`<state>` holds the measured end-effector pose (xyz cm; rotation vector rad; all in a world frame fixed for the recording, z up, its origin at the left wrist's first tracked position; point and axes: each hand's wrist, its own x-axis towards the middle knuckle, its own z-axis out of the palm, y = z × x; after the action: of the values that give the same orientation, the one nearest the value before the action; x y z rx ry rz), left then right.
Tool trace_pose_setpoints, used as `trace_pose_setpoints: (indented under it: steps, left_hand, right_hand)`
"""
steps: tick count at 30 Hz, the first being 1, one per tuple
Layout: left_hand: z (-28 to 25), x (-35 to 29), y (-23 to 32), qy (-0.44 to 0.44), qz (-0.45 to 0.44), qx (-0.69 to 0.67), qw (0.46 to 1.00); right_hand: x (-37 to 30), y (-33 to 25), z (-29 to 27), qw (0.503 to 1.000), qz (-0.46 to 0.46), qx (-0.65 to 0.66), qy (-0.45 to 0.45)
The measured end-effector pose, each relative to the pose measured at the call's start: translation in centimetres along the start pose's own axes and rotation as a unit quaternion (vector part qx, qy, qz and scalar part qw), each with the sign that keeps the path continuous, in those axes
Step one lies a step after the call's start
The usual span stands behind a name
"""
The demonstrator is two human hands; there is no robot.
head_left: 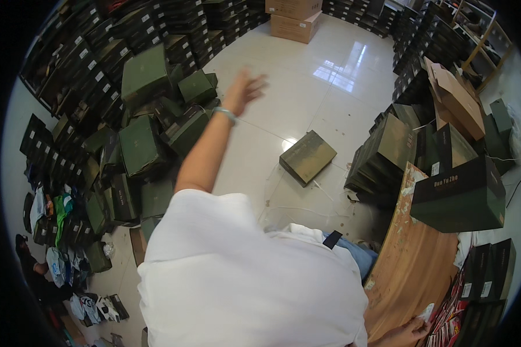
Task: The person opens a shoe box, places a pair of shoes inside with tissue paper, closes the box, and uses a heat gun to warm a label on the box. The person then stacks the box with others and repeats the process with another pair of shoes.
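My left arm reaches out from a white sleeve over the floor. My left hand point(246, 92), a pale band point(226, 114) at its wrist, is blurred by motion. Its fingers look spread, with nothing in them. Nearest to it are green boxes point(197, 88) in a loose heap on the left. My right hand point(410, 333) is at the lower right, by the edge of a worn wooden tabletop point(414, 272). Its fingers are bent together beside a small whitish scrap point(428, 312); whether they grip it is unclear. One green-brown box point(308, 158) lies alone on the tiles.
Stacked dark boxes point(185, 49) line the walls. A large green box point(460, 196) stands on the tabletop, an open carton point(454, 98) beyond. Cardboard cartons point(295, 23) stand at the far end. Pale straps point(307, 209) lie on the floor. Another person point(37, 269) is at the left edge.
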<state>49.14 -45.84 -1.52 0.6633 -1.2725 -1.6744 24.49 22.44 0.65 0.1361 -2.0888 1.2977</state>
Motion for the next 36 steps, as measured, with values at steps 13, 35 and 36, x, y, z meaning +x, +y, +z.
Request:
trace_pose_setpoints:
  steps: [13, 35, 36]
  left_hand:
    - [44.3, -11.7, 2.7, -0.385, 0.475, 0.139, 0.779]
    - [62.2, -12.4, 3.3, -0.585, 0.458, 0.417, 0.524]
    - [61.2, -14.3, 3.7, -0.601, 0.5, 0.374, 0.498]
  right_hand:
    - [-6.4, 2.9, -8.8, 0.969, 0.201, -0.071, 0.125]
    - [-0.7, -1.3, -10.9, 0.966, 0.164, 0.158, 0.12]
    - [0.8, -2.8, -10.8, 0.967, 0.157, 0.162, 0.119]
